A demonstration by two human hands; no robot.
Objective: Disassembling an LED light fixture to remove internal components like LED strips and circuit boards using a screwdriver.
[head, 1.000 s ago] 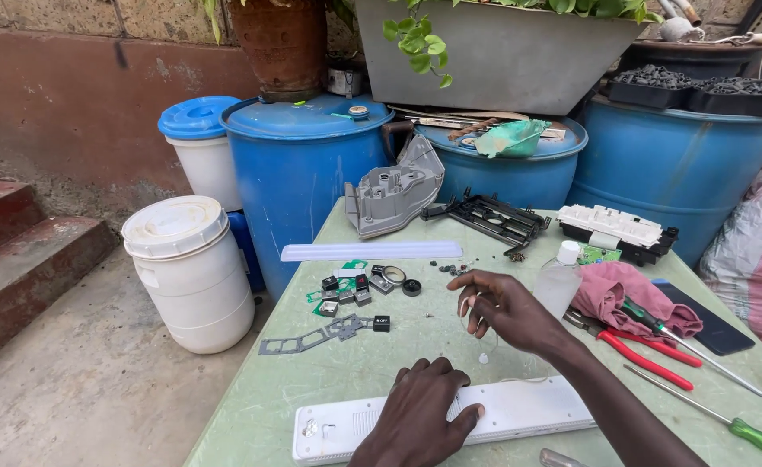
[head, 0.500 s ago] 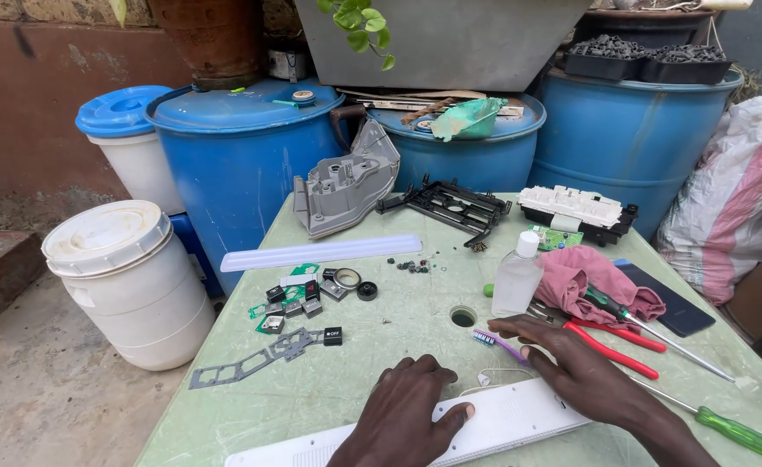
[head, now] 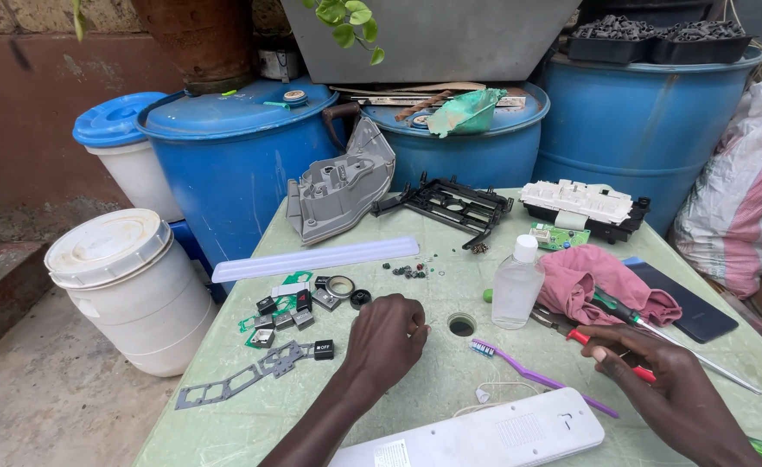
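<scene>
We see a pale green table [head: 415, 393] bearing a purple toothbrush [head: 536, 374], clear bottle [head: 516, 284], pink cloth [head: 601, 278] at right, and small black buttons [head: 294, 313] at left.

Soft, even daylight falls from overhead, bright with no glare. Only faint shadows sit under things on the tabletop [head: 329, 415]. Focus is sharp throughout; the frame edges bow slightly.

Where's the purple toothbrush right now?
The purple toothbrush lies on the green table, between the left hand and right hand, just beyond the white casing.
</scene>
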